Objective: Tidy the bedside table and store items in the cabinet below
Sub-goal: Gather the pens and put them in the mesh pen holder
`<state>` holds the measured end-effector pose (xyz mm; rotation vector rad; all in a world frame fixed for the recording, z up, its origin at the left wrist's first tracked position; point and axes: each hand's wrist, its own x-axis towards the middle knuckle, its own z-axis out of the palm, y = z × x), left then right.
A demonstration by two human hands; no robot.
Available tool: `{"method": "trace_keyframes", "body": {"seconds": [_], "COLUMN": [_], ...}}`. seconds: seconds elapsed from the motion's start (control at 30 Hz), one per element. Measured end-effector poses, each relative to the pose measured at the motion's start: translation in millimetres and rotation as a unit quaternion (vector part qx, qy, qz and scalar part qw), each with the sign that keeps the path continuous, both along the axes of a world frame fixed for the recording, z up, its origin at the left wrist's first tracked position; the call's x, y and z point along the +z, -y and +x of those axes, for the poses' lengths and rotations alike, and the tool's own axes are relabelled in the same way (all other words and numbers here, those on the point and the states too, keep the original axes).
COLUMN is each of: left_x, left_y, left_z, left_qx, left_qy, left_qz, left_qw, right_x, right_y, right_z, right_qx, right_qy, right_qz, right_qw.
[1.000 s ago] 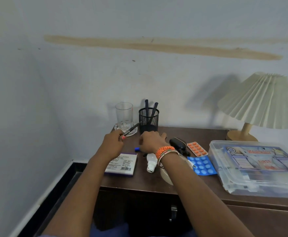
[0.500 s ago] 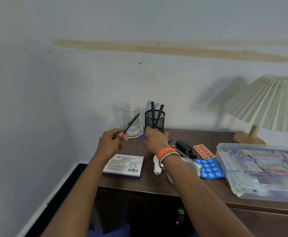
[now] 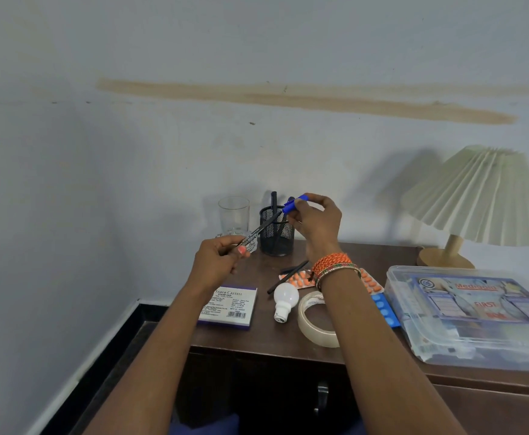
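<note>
Above the dark wooden bedside table [image 3: 257, 340], my left hand [image 3: 217, 266] grips the lower end of a black pen [image 3: 261, 229] that slants up to the right. My right hand [image 3: 315, 224] pinches a blue pen cap [image 3: 294, 204] at the pen's upper tip. Behind them stands a black mesh pen holder [image 3: 277, 238] with pens in it, beside a clear glass [image 3: 234, 216]. On the table lie a stamp pad box [image 3: 231, 306], a white bulb [image 3: 285, 301], a tape roll [image 3: 315, 324], black pens [image 3: 288, 276] and orange [image 3: 301, 281] and blue [image 3: 384, 310] pill strips.
A clear plastic first aid box [image 3: 476, 315] fills the table's right side. A pleated lamp [image 3: 476, 196] stands at the back right. The cabinet door with a metal handle [image 3: 321, 400] lies below the tabletop. Walls close in at the back and left.
Both hands have risen off the table. My right hand lifted the blue cap from the tabletop up to the pen's tip, and the bulb and tape roll it covered now show.
</note>
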<state>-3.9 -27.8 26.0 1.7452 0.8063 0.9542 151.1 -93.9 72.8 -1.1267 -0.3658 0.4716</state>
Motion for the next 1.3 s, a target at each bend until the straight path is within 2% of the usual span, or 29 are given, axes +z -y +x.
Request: {"method": "trace_keyframes", "body": {"seconds": [0.43, 0.57, 0.8, 1.07, 1.2, 1.3], "left_x": [6.4, 9.0, 13.3, 9.7, 7.4, 11.7], "left_y": [13.1, 20.9, 60.7, 76.5, 76.5, 64.3], "left_z": [8.0, 13.4, 36.3, 43.6, 41.1, 36.2], "left_qx": [-0.016, 0.017, 0.166, 0.156, 0.138, 0.133], "left_qy": [-0.029, -0.027, -0.025, -0.046, -0.067, -0.087], "left_qz": [0.026, 0.029, 0.098, 0.089, 0.09, 0.124], "left_qw": [0.999, 0.999, 0.981, 0.983, 0.984, 0.979], "right_x": [-0.6, 0.1, -2.2, -10.5, -16.5, -20.4], "right_y": [4.4, 1.9, 5.2, 12.4, 16.6, 19.0], "right_z": [-5.5, -7.5, -8.6, -11.2, -13.6, -11.5], "right_qx": [0.065, 0.037, -0.049, -0.139, -0.145, -0.125], "right_qy": [0.067, 0.123, 0.194, 0.274, 0.309, 0.292], "right_qz": [-0.043, -0.066, -0.086, -0.111, -0.125, -0.145], "right_qw": [0.995, 0.989, 0.976, 0.945, 0.932, 0.937]}}
